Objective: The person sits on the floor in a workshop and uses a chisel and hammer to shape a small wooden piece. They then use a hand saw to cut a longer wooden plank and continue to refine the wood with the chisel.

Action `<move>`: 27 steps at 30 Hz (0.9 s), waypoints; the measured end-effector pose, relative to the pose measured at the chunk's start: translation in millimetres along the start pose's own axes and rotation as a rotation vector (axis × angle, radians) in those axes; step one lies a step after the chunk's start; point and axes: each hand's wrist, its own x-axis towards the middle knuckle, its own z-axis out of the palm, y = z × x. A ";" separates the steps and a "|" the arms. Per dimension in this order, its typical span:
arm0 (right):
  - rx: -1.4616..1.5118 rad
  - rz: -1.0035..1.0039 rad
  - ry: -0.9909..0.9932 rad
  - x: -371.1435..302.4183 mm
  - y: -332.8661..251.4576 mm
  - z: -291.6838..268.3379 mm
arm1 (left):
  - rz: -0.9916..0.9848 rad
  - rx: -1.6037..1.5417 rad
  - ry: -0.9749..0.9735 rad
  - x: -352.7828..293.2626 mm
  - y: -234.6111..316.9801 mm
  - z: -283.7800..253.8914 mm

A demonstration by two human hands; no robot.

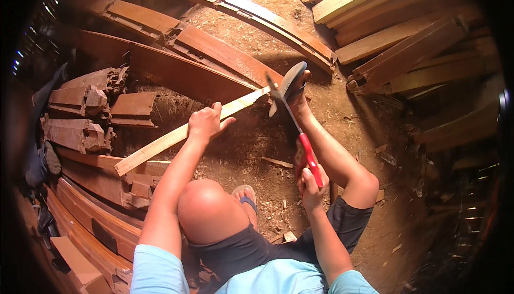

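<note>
A long, pale wooden strip runs slantwise from the lower left up to the planks ahead of me. My left hand grips it near its middle, thumb sticking out to the right. In my right hand is a handsaw with a red handle. Its thin blade points up and away, crossing the strip close to the far end. My sandaled right foot is raised right beside the blade and the strip's tip. Whether the teeth have cut into the wood I cannot tell.
Reddish-brown planks lie lengthwise ahead. Stacked timbers fill the far right, with more boards below them. Notched beam ends and curved boards crowd my left. Wood chips and a small offcut litter the dirt floor.
</note>
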 end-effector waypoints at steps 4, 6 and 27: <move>-0.075 -0.016 -0.046 -4.9 10.1 13.7 | -0.047 -0.156 -0.015 2.7 -9.4 1.5; -0.054 -0.024 -0.051 -9.8 10.2 17.1 | -0.040 -0.181 -0.032 5.5 -10.3 -0.7; -0.122 -0.084 -0.052 -22.1 25.8 14.3 | -0.038 0.135 0.097 8.7 12.3 33.4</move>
